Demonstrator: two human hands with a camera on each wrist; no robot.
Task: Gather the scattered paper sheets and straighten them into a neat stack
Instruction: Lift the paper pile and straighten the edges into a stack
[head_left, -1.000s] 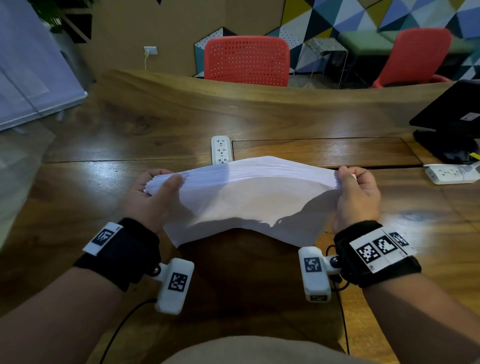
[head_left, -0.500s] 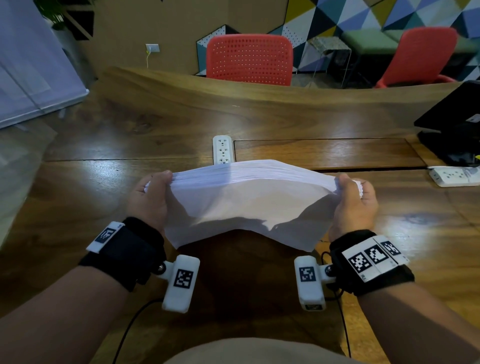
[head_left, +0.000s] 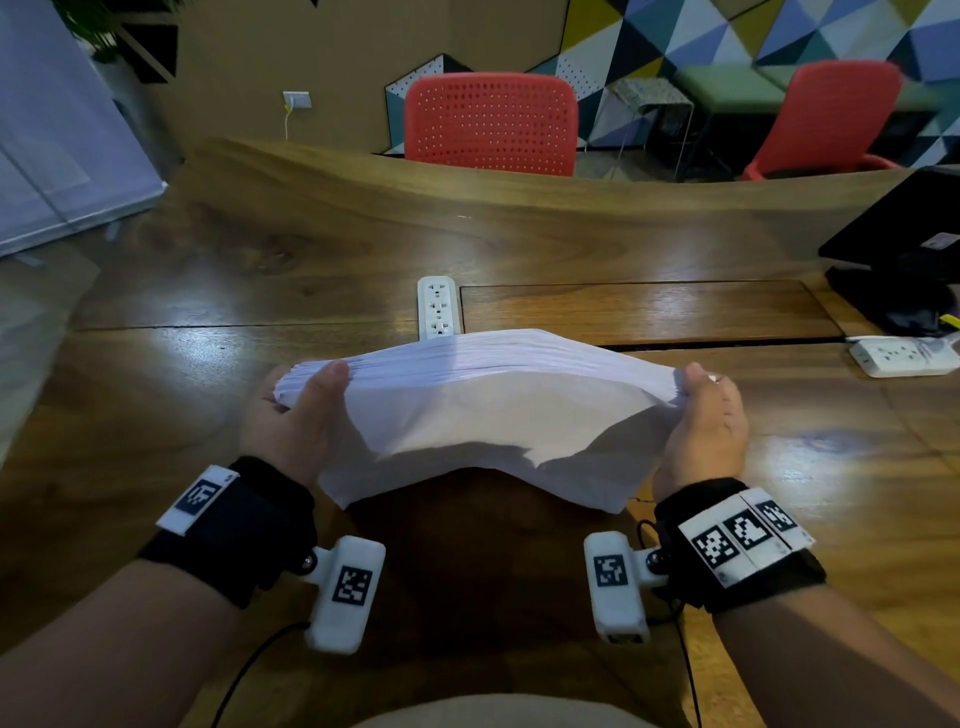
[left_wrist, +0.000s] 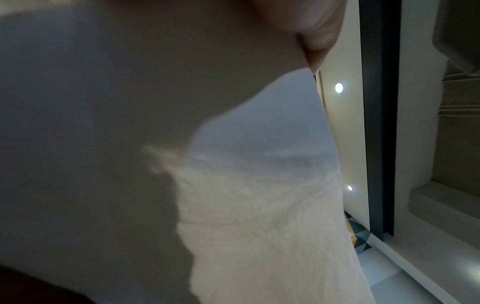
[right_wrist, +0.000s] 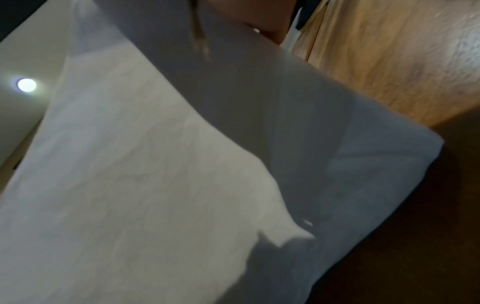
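Observation:
A thick stack of white paper sheets (head_left: 493, 410) stands on its long edge on the wooden table (head_left: 208, 291), bowed upward in the middle. My left hand (head_left: 296, 410) grips its left end, thumb laid over the near face. My right hand (head_left: 701, 415) grips the right end the same way. The upper edges of the sheets look roughly level; the lower near corners splay out unevenly. In the left wrist view the paper (left_wrist: 246, 185) fills most of the picture under my thumb. The right wrist view shows the paper (right_wrist: 155, 164) close up, with table to the right.
A white power strip (head_left: 437, 306) lies just behind the stack. Another power strip (head_left: 904, 356) and a black device (head_left: 904, 244) sit at the right edge. An inset wooden panel (head_left: 644, 312) runs behind the stack. Two red chairs (head_left: 491, 124) stand beyond the table.
The stack has stayed between both hands at the same spot. My left thumb has shifted over the near face and back, and the sheets' top edges have settled slightly.

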